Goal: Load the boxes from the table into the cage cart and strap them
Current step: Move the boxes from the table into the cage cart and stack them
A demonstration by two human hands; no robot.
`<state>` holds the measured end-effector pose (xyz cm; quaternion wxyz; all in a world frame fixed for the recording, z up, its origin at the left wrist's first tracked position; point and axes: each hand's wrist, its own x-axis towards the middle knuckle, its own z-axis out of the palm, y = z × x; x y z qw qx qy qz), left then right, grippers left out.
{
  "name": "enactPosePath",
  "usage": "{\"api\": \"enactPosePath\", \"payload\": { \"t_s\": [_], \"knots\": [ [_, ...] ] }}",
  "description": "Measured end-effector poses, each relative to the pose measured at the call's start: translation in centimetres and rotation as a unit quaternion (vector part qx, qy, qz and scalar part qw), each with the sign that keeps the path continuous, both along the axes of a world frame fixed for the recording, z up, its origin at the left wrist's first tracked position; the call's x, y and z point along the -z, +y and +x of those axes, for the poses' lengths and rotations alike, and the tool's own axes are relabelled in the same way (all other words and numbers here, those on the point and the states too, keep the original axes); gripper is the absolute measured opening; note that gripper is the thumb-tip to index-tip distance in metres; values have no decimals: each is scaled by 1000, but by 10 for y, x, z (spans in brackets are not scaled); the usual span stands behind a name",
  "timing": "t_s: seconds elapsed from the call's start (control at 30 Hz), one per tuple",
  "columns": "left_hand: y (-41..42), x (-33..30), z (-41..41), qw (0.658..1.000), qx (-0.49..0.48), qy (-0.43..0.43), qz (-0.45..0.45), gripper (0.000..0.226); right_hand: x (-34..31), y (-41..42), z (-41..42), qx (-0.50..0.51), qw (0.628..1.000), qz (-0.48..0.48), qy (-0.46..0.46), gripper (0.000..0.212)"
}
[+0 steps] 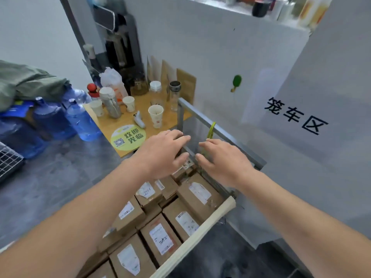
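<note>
Several brown cardboard boxes (pixel 160 235) with white labels lie packed flat inside the cage cart, whose grey metal rail (pixel 226 133) runs along the far side. A yellow strap (pixel 211 131) hangs from that rail. My left hand (pixel 162 153) and my right hand (pixel 222 161) hover side by side over the far end of the cart, fingers spread, palms down, close to the rail and the strap. Neither hand visibly holds anything. A pale padded bar (pixel 202 231) lines the cart's right edge.
A small wooden table (pixel 112 125) stands beyond the cart with paper cups (pixel 156 115), bottles and jars. Blue water jugs (pixel 80 119) sit on the floor at left beside a wire cage (pixel 8 163). A white wall with black characters (pixel 295 115) is at the right.
</note>
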<state>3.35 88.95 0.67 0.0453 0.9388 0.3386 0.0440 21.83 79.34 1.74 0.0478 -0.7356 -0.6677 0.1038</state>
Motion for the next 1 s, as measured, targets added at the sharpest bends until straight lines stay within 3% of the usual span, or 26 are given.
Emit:
{"api": "enactPosePath", "payload": {
  "t_s": [0.53,0.77,1.0],
  "knots": [
    [-70,-125,95,995,66,-67,34,63,-132,-103,88,71,991,106,-34,58],
    [-109,-151,146,987,125,-92,37,62,-152,-152,121,104,987,117,-39,58],
    [-121,-159,187,972,215,-88,35,62,-156,-195,131,203,972,112,-46,56]
  ]
}}
